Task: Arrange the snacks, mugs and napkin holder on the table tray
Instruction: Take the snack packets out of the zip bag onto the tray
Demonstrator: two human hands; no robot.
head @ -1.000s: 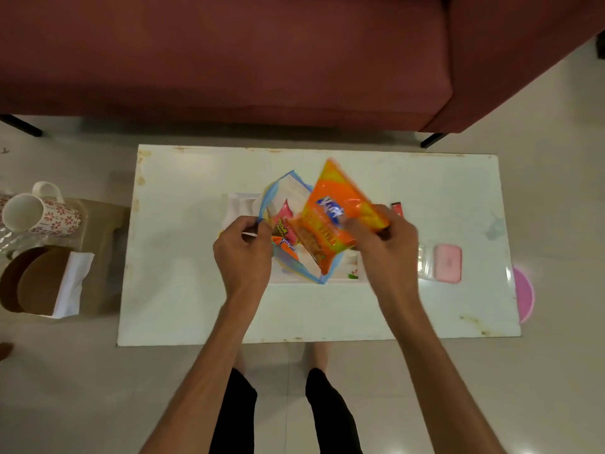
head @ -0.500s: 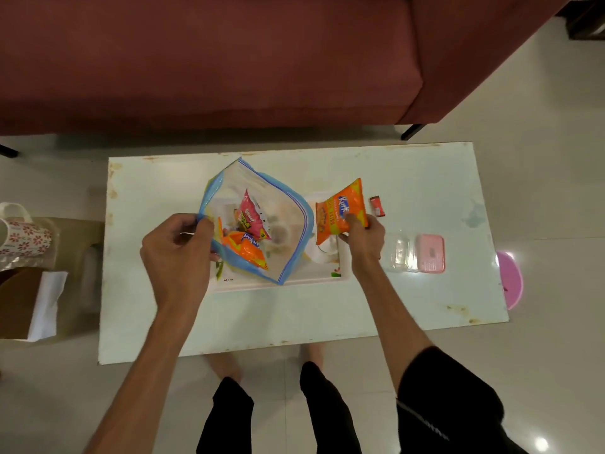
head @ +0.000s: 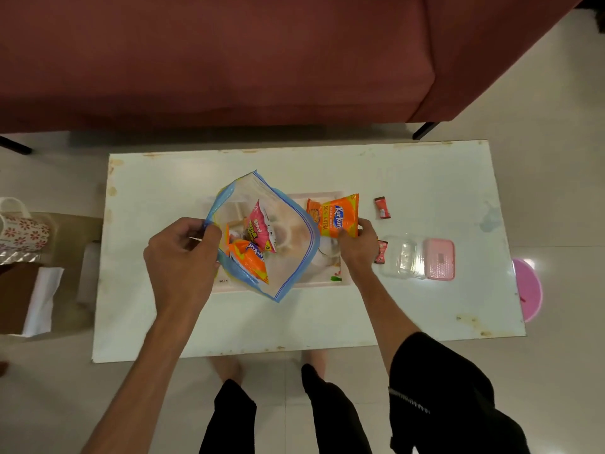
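My left hand [head: 183, 257] grips the rim of a clear zip bag [head: 288, 244] with blue edges, held over a pale tray [head: 322, 196] on the white table [head: 393, 306]. Inside the bag lie a pink snack packet [head: 260, 226] and an orange packet [head: 250, 258]. My right hand [head: 358, 245] pinches the lower edge of an orange Kurkure packet [head: 335, 214], which lies on the tray's right part. A white mug [head: 322, 255] shows faintly through the bag.
Two small red sweets [head: 382, 207] [head: 381, 252], a clear box [head: 404, 260] and its pink lid [head: 439, 258] lie right of the tray. A flowered mug [head: 23, 231] and a brown napkin holder [head: 29, 296] stand on a stool at left. A red sofa [head: 212, 60] lies beyond the table.
My right hand pulled the orange Kurkure packet out of the bag and brought it down to the right onto the tray. My left hand keeps the bag open.
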